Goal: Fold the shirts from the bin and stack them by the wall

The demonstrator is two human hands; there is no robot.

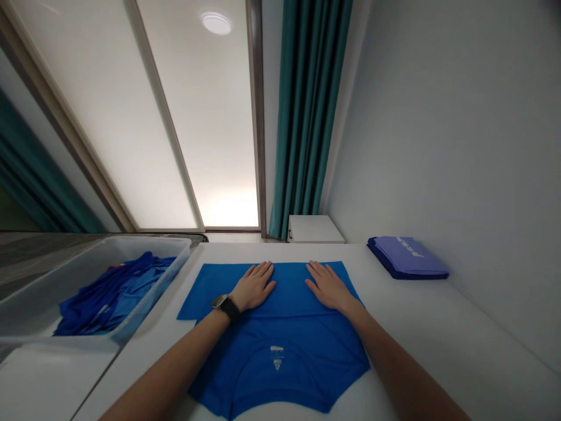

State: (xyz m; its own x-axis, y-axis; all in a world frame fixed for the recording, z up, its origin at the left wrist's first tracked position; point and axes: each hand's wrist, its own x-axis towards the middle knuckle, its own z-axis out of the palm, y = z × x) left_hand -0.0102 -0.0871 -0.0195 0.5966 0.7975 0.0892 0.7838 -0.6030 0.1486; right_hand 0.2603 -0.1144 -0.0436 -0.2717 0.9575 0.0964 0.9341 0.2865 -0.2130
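Left hand [254, 286] and right hand [326, 285] lie flat, palms open, on the shirt [284, 342]; even, outward pressure would likely smooth the fold best.

White table [438, 316] carried everything in front of me. Blue shirt [280, 345] lay flat on its middle, partly folded, collar toward me. Folded purple-blue stack [407, 256] sat at the far right corner, near the wall. Clear bin [39, 292] stood at left, possibly on a separate surface.
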